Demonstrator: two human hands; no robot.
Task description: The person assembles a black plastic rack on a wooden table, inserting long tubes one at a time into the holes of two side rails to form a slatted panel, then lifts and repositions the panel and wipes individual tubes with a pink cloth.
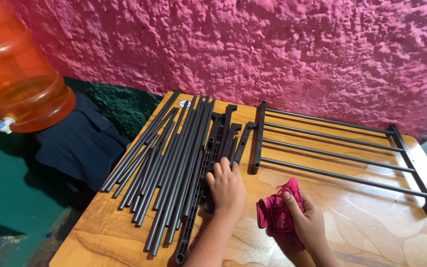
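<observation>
**Q:** What are your hands on?

**A:** My left hand (227, 188) rests fingers-down on the black plastic side rails (222, 136), my grip there loose, closed on nothing. These lie at the right edge of the bundle of black tubes (166, 158) on the wooden bench (371, 232).

**Q:** And the right?

**A:** My right hand (306, 222) is closed around a crumpled pink cloth (278, 210), just right of the tubes (soft, light, easily bunched). The tubes look stiff, light and smooth, likely to roll; best taken mid-length. The assembled rack shelf (342, 153) lies further right.
</observation>
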